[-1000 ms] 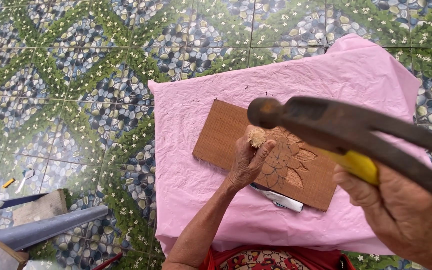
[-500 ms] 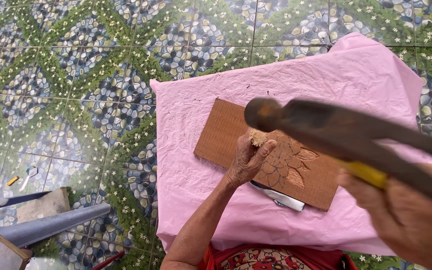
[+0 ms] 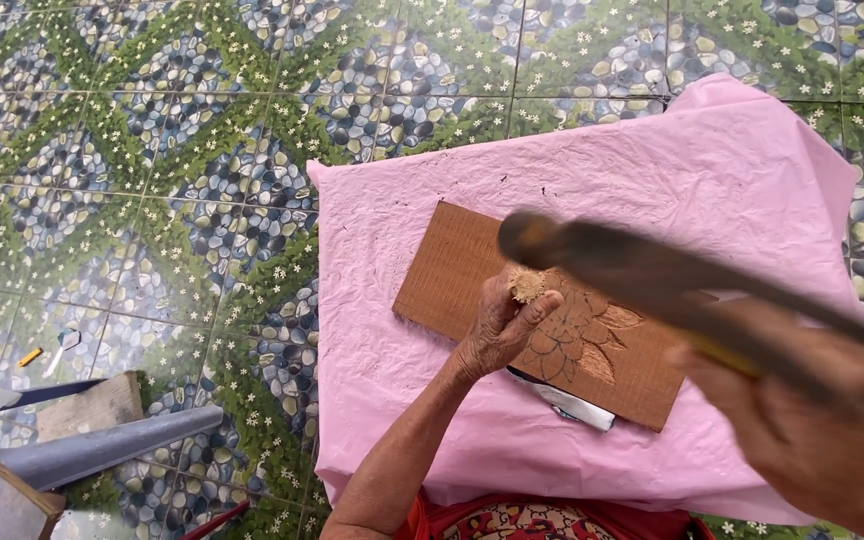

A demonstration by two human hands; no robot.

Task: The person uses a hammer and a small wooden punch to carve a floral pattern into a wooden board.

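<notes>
From the head camera we saw our left hand [image 3: 497, 335] gripping a wooden-handled chisel [image 3: 527, 285] on the carved board [image 3: 452, 270], mid pink cloth [image 3: 402, 200]; our right hand [image 3: 812, 450] held the raised hammer [image 3: 642, 270], blurred. A mistimed blow could strike fingers.

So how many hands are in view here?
2. The left hand rests on the carved wooden board, gripping a chisel handle. The right hand, lower right and blurred, holds a mallet above the board.
</notes>
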